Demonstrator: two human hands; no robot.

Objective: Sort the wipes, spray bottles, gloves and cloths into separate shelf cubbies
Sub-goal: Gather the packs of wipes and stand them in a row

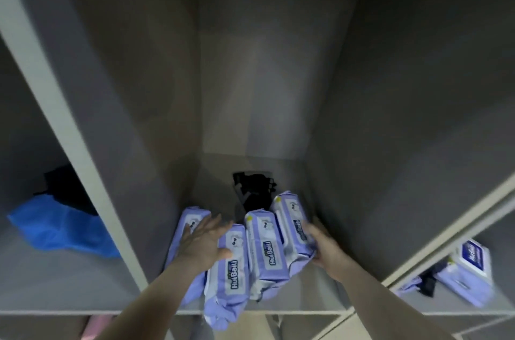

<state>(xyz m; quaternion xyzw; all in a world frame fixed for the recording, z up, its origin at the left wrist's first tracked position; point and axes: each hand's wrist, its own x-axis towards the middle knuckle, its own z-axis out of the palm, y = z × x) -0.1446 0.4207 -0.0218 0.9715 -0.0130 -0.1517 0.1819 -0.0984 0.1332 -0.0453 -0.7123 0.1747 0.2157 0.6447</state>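
Four purple wipe packs lie side by side on the floor of the middle cubby (281,309), near its front edge. The left hand (204,242) lies flat w/ fingers (216,221) spread out straight, resting on the far-left pack (186,228) & touching the 2nd pack (227,275). It grips nothing. That 2nd pack sticks out over the front edge of the shelf. The 3rd pack (264,253) sits right next to it, touching.

The right hand (326,249) is on the right side of the 4th pack (292,231), fingers bent around its edge, holding it. This pack leans a bit against the 3rd one.

Behind the packs, far back in the same cubby, is a black thing (255,186), maybe gloves or a bag; too dark to tell. It sits just behind the 3rd & 4th packs, so it blocks them from going in deeper.

In the left cubby there is a blue cloth (58,228) lying crumpled, w/ a dark cloth (65,189) behind it. A grey wall (83,144) stands between that cubby & the middle one.

In the right cubby lies one more wipe pack (468,270), w/ a small dark thing (429,278) left of it.

Down low at the left, under the shelf, a bit of pink (94,325) peeks out.
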